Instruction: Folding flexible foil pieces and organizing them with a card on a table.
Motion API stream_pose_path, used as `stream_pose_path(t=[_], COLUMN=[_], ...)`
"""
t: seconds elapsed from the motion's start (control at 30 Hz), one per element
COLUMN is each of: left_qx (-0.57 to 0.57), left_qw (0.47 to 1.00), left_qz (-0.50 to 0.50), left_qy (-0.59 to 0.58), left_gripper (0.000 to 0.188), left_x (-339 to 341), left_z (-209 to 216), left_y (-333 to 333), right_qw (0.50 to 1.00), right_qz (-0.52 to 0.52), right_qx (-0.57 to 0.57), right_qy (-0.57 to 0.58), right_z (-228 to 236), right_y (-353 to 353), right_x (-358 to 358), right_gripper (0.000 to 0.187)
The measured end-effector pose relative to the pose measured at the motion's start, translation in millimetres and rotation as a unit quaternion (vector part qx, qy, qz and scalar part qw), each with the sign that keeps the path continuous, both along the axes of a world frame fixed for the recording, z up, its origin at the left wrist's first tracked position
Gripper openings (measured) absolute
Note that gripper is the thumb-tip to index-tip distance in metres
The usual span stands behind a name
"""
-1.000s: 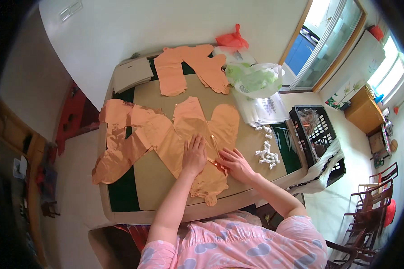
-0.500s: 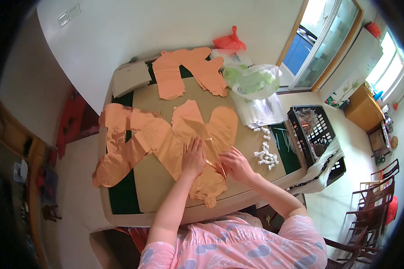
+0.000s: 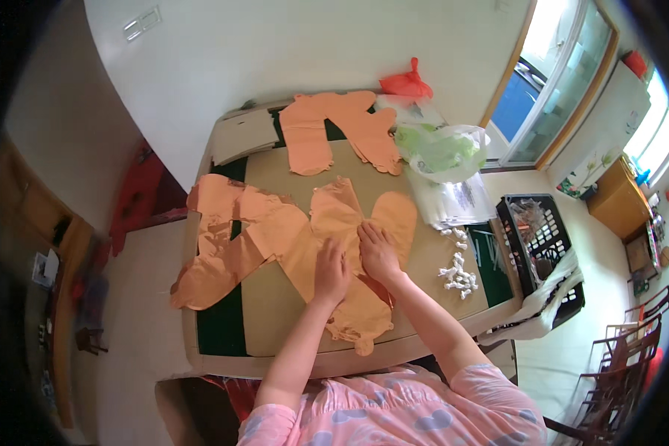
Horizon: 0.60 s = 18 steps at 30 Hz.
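Observation:
Several flat, copper-coloured foil balloons lie on the table. My left hand [image 3: 332,275] rests palm down on the nearest foil balloon [image 3: 337,207], its fingers stretched out together. Just right of it, my right hand [image 3: 379,254] presses flat on the same foil with fingers extended, close to the left one. Both hands are open and hide the middle of the balloon. More flat foil balloons [image 3: 219,238] overlap it on the left. Another pile of orange foil balloons [image 3: 308,145] lies at the back of the table.
Grey-beige cardboard sheets [image 3: 247,137] sit at the back left. A red plastic bag [image 3: 409,83], a white-green bag [image 3: 446,152] and clear plastic packets [image 3: 453,199] are at the back right. Small white tied bits [image 3: 457,276] lie on the right, near a black crate [image 3: 537,241].
My right hand has moved up and left across the foil, next to my left hand, and now lies flat. The shiny fold between the hands is no longer visible. The view has shifted slightly.

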State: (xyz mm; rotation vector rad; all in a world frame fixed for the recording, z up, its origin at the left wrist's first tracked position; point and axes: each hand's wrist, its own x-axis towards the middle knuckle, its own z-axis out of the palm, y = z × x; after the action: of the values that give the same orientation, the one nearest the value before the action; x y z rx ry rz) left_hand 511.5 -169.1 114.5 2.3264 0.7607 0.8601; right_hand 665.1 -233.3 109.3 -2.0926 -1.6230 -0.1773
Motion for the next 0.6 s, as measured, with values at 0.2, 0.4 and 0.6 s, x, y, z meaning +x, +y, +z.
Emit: stream_pose_path(t=[0.2,0.4,0.6], left_qx=[-0.174,-0.493,-0.397], left_qw=[0.946,0.842,0.885], left_qz=[0.243,0.205,0.244], left_qy=[-0.128,-0.080,-0.015], left_gripper=[0.045,0.019,0.031], left_x=[-78.8,-85.5,-75.6], left_z=[-39.9,23.5,42.2], left_y=[63.4,77.3,77.0], right_qw=[1.000,1.000,1.000], right_qz=[-0.014,-0.023,-0.014], right_qx=[-0.014,-0.014,0.004], right_qy=[-0.007,0.007,0.007], right_z=[3.4,2.7,1.2], right_y=[-1.2,-2.3,-1.0], right_x=[1.1,3.5,1.9], right_gripper=[0.044,0.043,0.043])
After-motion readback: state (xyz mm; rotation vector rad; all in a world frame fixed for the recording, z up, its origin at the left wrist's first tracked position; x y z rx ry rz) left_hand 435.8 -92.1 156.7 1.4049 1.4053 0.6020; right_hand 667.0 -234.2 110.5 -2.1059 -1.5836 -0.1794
